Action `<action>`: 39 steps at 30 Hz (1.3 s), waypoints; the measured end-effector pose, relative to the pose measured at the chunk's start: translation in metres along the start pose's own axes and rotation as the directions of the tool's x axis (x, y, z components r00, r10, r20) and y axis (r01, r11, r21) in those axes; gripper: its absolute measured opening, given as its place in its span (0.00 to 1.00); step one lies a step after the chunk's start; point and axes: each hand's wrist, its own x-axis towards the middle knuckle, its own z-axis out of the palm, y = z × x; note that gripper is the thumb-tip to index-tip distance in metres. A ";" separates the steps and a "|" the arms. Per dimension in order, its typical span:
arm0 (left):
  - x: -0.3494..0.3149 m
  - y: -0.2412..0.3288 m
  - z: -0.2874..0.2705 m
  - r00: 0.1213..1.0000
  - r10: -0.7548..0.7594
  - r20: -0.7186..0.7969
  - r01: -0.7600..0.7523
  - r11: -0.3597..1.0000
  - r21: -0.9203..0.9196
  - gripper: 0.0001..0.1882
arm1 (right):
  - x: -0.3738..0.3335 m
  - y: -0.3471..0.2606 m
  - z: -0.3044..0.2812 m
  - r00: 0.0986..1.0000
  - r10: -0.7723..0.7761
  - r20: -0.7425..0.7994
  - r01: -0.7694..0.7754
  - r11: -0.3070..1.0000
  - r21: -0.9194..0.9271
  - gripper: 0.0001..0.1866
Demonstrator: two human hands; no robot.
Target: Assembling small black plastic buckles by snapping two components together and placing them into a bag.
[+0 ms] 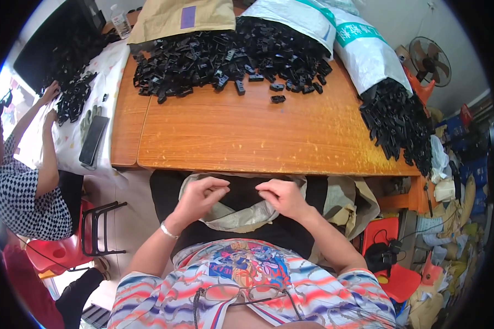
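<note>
Below the wooden table (269,142), left hand (198,198) and right hand (282,197) pinch the lap bag (241,216) rim, apparently spreading it; next, a wider opening.

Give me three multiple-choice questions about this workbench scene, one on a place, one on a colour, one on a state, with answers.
1. Where are the left hand and right hand?
A. on the pile
B. at the grey-beige sack in the lap
C. on the phone

2. What colour are the small plastic parts heaped on the wooden table?
A. black
B. white
C. red

3. How does the white woven sack lie at the table's right end?
A. upright, tied shut
B. folded flat
C. on its side, spilling parts

Answers: B, both hands pinch the sack's rim below the table edge; A, the heap is all black; C, parts pour from its open mouth.
</note>
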 end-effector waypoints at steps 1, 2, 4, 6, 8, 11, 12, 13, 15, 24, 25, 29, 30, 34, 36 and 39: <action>-0.003 0.013 -0.012 0.986 0.132 -0.098 -0.129 0.991 0.033 0.09 | 0.012 -0.013 -0.013 0.998 -0.053 -0.044 0.054 0.999 0.010 0.08; 0.004 0.023 -0.027 0.929 0.287 -0.236 -0.229 0.942 0.245 0.05 | 0.026 -0.020 -0.023 0.987 -0.076 -0.145 0.070 0.997 -0.044 0.05; 0.035 0.031 -0.060 0.787 0.357 -0.503 -0.155 0.904 0.399 0.09 | 0.058 -0.012 -0.045 0.921 -0.201 -0.332 0.125 0.963 -0.238 0.05; 0.081 0.011 -0.102 0.686 0.516 -0.513 -0.052 0.738 0.672 0.23 | 0.090 0.008 -0.059 0.918 -0.079 -0.388 -0.062 0.939 -0.337 0.08; 0.124 -0.015 -0.135 0.649 0.557 -0.519 0.040 0.656 0.753 0.39 | 0.124 0.029 -0.060 0.890 -0.049 -0.454 -0.133 0.923 -0.362 0.09; 0.162 -0.027 -0.151 0.724 0.420 -0.547 0.178 0.652 0.737 0.48 | 0.159 0.054 -0.055 0.890 -0.041 -0.454 -0.216 0.840 -0.498 0.08; 0.170 -0.023 -0.148 0.746 0.386 -0.543 0.218 0.629 0.746 0.48 | 0.167 0.063 -0.054 0.888 -0.044 -0.457 -0.216 0.838 -0.500 0.08; 0.175 -0.020 -0.144 0.767 0.347 -0.539 0.258 0.603 0.755 0.48 | 0.171 0.070 -0.053 0.915 -0.054 -0.401 -0.183 0.828 -0.530 0.09; 0.180 -0.020 -0.133 0.768 0.380 -0.516 0.229 0.589 0.775 0.46 | 0.172 0.082 -0.047 0.915 -0.111 -0.387 -0.135 0.822 -0.554 0.09; 0.150 -0.001 -0.063 0.835 0.445 -0.324 -0.092 0.694 0.714 0.39 | 0.153 0.071 -0.038 0.872 -0.271 -0.407 0.035 0.865 -0.501 0.13; 0.145 0.001 -0.059 0.836 0.471 -0.282 -0.160 0.701 0.695 0.39 | 0.149 0.068 -0.036 0.875 -0.286 -0.390 0.056 0.860 -0.507 0.13; 0.128 0.012 -0.050 0.820 0.493 -0.291 -0.280 0.788 0.548 0.38 | 0.134 0.055 -0.032 0.892 -0.263 -0.368 0.051 0.867 -0.497 0.13; 0.127 0.011 -0.048 0.763 0.545 -0.348 -0.256 0.749 0.611 0.32 | 0.131 0.052 -0.031 0.903 -0.251 -0.349 0.056 0.874 -0.484 0.13; 0.125 0.005 -0.052 0.779 0.542 -0.316 -0.166 0.665 0.728 0.23 | 0.123 0.043 -0.029 0.920 -0.239 -0.312 0.064 0.875 -0.480 0.13; 0.124 0.009 -0.048 0.778 0.524 -0.348 -0.121 0.667 0.735 0.16 | 0.120 0.039 -0.029 0.931 -0.196 -0.309 0.022 0.873 -0.488 0.14; 0.121 0.008 -0.046 0.764 0.554 -0.331 -0.165 0.663 0.730 0.13 | 0.120 0.028 -0.028 0.945 -0.112 -0.308 -0.065 0.857 -0.512 0.14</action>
